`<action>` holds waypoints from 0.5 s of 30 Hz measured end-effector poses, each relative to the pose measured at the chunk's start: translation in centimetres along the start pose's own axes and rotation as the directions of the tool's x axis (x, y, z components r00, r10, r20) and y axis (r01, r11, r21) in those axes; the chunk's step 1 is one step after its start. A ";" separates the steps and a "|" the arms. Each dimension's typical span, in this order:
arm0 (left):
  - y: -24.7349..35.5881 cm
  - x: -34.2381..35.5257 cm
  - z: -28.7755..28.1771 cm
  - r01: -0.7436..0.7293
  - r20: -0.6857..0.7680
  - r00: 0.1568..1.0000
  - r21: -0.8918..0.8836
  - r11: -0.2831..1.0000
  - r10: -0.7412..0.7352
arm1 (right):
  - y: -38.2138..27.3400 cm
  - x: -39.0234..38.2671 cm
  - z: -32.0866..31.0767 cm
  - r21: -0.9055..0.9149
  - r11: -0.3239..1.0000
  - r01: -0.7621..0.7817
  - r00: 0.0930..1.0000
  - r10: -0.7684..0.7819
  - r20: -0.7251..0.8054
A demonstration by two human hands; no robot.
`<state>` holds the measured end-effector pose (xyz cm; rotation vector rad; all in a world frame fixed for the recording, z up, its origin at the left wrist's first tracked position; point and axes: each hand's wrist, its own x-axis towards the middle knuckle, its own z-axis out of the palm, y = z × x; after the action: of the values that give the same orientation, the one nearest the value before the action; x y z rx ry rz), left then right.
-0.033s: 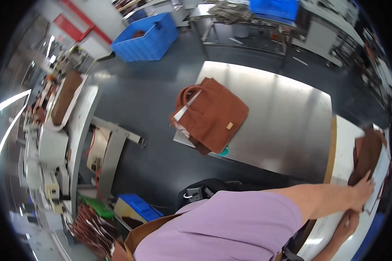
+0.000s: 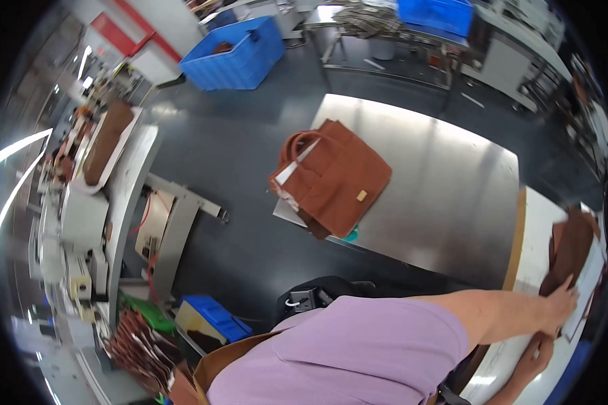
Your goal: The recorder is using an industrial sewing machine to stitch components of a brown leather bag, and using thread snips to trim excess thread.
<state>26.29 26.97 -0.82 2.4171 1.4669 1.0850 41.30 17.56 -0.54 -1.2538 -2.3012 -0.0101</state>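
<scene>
At the far right, my left hand (image 2: 559, 308) reaches over a white work surface (image 2: 535, 229). Its fingers are spread and lie at the near end of a dark brown leather-like piece (image 2: 573, 246), beside a pale flat board (image 2: 586, 287). Just below it is my right hand (image 2: 536, 356), fingers curled in; whatever they hold, if anything, cannot be made out. A reddish-brown handbag (image 2: 348, 179) with two handles, white filling and a small gold plate lies on a metal table (image 2: 446, 182), away from both hands.
Sewing machines stand on a long bench (image 2: 132, 175) at left. A stack of brown pieces (image 2: 138, 351) sits lower left, by a blue-and-cream bin (image 2: 213, 317). A large blue crate (image 2: 233, 57) stands on the floor behind. A black stool (image 2: 317, 290) is beside my body.
The whole view has shifted slightly, so the handbag and tables appear a little farther right. Both hands stay at the brown piece, the left one slightly lower in the picture.
</scene>
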 end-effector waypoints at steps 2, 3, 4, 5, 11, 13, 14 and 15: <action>-0.9 -0.9 0.9 -0.025 -0.033 0.999 0.053 0.998 0.027 | 2.4 0.1 1.1 0.013 1.000 -0.024 0.999 0.024 0.034; -2.7 -2.3 1.1 -0.023 -0.054 0.998 0.113 0.993 0.029 | 0.4 1.4 2.7 0.071 0.997 0.009 0.998 -0.013 0.061; -2.8 -2.5 1.3 -0.010 -0.062 0.998 0.131 0.991 0.018 | -4.0 1.9 1.5 0.053 0.982 0.179 0.982 -0.175 -0.075; -2.6 -2.4 1.2 -0.051 -0.009 0.999 0.139 0.989 0.052 | -6.5 2.3 0.3 0.010 0.941 0.339 0.922 -0.330 -0.203; -0.1 -2.1 -0.5 -0.140 0.018 0.990 0.179 0.974 0.139 | -5.3 2.4 -1.5 0.073 0.971 0.227 0.949 -0.203 -0.242; -0.2 -2.2 -0.6 -0.165 -0.004 0.985 0.249 0.954 0.171 | -2.9 2.0 -1.0 0.153 0.976 0.156 0.969 -0.120 -0.218; -0.9 -2.3 -0.8 -0.110 -0.001 0.994 0.222 0.969 0.113 | 1.1 1.9 0.7 0.138 0.987 0.086 0.991 -0.071 -0.113; 0.3 -1.4 -0.6 -0.106 -0.012 0.994 0.164 0.981 0.109 | 4.1 0.7 0.0 0.063 0.998 -0.004 0.999 0.006 -0.034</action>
<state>25.78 25.47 -0.99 2.6322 1.5032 1.0525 44.23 20.49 -1.19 -1.2182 -2.2514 0.0419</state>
